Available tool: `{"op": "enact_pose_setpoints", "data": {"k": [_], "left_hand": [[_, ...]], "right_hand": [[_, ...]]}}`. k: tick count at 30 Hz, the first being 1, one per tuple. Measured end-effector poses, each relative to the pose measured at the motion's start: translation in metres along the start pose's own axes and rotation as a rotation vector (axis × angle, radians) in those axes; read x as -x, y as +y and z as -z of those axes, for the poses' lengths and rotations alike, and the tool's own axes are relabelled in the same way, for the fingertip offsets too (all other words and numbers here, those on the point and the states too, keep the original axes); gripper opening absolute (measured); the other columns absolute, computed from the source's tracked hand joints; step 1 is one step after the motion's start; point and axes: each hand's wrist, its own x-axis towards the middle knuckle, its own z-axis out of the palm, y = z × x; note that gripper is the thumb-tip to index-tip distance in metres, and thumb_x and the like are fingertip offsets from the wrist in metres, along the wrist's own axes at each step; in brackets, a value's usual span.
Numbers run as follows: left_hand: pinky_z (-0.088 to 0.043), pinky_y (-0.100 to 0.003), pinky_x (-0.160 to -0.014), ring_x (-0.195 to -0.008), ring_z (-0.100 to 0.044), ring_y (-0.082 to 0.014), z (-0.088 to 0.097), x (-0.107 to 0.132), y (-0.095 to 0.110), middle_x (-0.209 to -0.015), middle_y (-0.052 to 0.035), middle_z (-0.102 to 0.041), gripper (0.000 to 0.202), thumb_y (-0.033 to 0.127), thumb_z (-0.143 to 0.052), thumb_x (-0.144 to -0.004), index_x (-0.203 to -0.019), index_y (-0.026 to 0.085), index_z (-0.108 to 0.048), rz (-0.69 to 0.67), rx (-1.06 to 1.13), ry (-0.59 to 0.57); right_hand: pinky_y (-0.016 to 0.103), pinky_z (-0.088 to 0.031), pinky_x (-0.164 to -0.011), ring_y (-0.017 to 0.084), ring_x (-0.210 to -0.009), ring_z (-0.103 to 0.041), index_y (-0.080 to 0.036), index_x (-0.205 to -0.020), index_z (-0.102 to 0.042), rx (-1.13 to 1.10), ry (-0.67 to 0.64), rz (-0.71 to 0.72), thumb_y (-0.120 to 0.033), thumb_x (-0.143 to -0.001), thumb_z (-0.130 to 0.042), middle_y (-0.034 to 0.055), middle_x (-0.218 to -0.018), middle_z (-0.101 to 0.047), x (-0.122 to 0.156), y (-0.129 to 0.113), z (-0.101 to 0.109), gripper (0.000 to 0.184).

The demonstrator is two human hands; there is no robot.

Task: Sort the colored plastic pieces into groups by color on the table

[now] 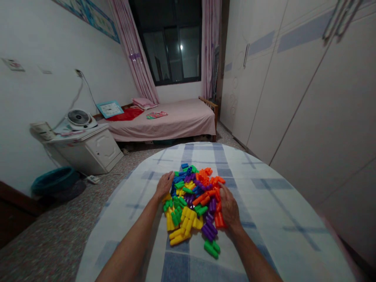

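A heap of colourful plastic building pieces lies in the middle of a round table covered with a blue-and-white checked cloth. The short ribbed pieces come in yellow, green, blue, purple and orange. My left hand rests flat against the heap's upper left side, and my right hand presses on its right side by the orange and purple pieces. Neither hand visibly grips a piece. A green pair of pieces lies apart at the near edge of the heap.
White wardrobe doors stand right of the table. A white cabinet holding a small fan stands at left, with a teal basin on the floor beside it. A pink-covered bed lies beyond, under a window.
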Motion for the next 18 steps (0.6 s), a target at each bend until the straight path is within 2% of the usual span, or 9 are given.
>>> {"op": "enact_pose_setpoints", "data": {"k": [2,5,8,10,12,15,18], "left_hand": [[-0.045,-0.035,-0.091,-0.099,-0.06,-0.0222,-0.005,-0.003,0.01,-0.101,-0.0054,-0.069,0.052,0.054,-0.034,-0.087,-0.103,0.018,-0.066,0.033,0.134,-0.068],[-0.048,-0.034,-0.085,-0.093,-0.063,-0.0224,-0.01,-0.002,0.024,-0.102,-0.0061,-0.07,0.056,0.059,-0.044,-0.08,-0.106,0.015,-0.066,0.081,0.294,-0.166],[-0.05,-0.036,-0.082,-0.092,-0.063,-0.024,-0.01,0.001,0.041,-0.1,-0.0073,-0.07,0.054,0.056,-0.055,-0.075,-0.107,0.014,-0.066,0.104,0.361,-0.214],[-0.049,-0.037,-0.085,-0.096,-0.062,-0.0246,-0.008,0.004,0.057,-0.104,-0.0083,-0.068,0.051,0.051,-0.059,-0.074,-0.109,0.014,-0.064,0.091,0.395,-0.224],[-0.046,-0.036,-0.09,-0.101,-0.06,-0.0242,-0.005,0.01,0.079,-0.109,-0.0091,-0.066,0.047,0.045,-0.061,-0.074,-0.11,0.015,-0.064,0.026,0.394,-0.222],[-0.044,-0.034,-0.094,-0.103,-0.058,-0.0216,-0.004,0.022,0.112,-0.11,-0.0079,-0.064,0.041,0.042,-0.061,-0.076,-0.109,0.018,-0.064,-0.15,0.359,-0.229],[-0.044,-0.031,-0.092,-0.1,-0.058,-0.0188,-0.004,0.025,0.129,-0.108,-0.0054,-0.064,0.037,0.042,-0.055,-0.081,-0.11,0.021,-0.063,-0.283,0.381,-0.255]], "right_hand": [[0.042,-0.029,-0.108,0.021,-0.122,-0.046,-0.016,-0.122,-0.054,0.01,-0.001,-0.002,-0.047,-0.09,-0.028,0.011,-0.129,-0.054,0.0,-0.001,0.0,0.052],[0.042,-0.03,-0.107,0.022,-0.12,-0.048,-0.014,-0.12,-0.055,0.037,0.0,-0.012,-0.047,-0.09,-0.027,0.0119,-0.127,-0.055,0.0,-0.003,0.0,0.053],[0.042,-0.032,-0.106,0.021,-0.119,-0.049,-0.016,-0.12,-0.056,0.047,0.013,-0.003,-0.047,-0.09,-0.028,0.011,-0.126,-0.056,-0.001,-0.003,-0.001,0.051],[0.043,-0.033,-0.106,0.022,-0.119,-0.049,-0.016,-0.12,-0.056,0.05,0.013,0.004,-0.046,-0.09,-0.028,0.011,-0.126,-0.056,-0.001,-0.002,-0.001,0.051],[0.043,-0.033,-0.106,0.022,-0.119,-0.049,-0.016,-0.12,-0.055,0.055,0.008,0.008,-0.046,-0.09,-0.029,0.0109,-0.126,-0.056,-0.001,-0.001,-0.001,0.05],[0.044,-0.034,-0.105,0.022,-0.119,-0.049,-0.018,-0.12,-0.055,0.058,0.015,0.009,-0.045,-0.09,-0.029,0.0094,-0.125,-0.057,-0.001,0.0,-0.001,0.048],[0.043,-0.035,-0.104,0.021,-0.119,-0.05,-0.019,-0.12,-0.055,0.049,0.02,0.003,-0.044,-0.09,-0.028,0.0093,-0.125,-0.057,-0.001,0.0,-0.001,0.047]]}}
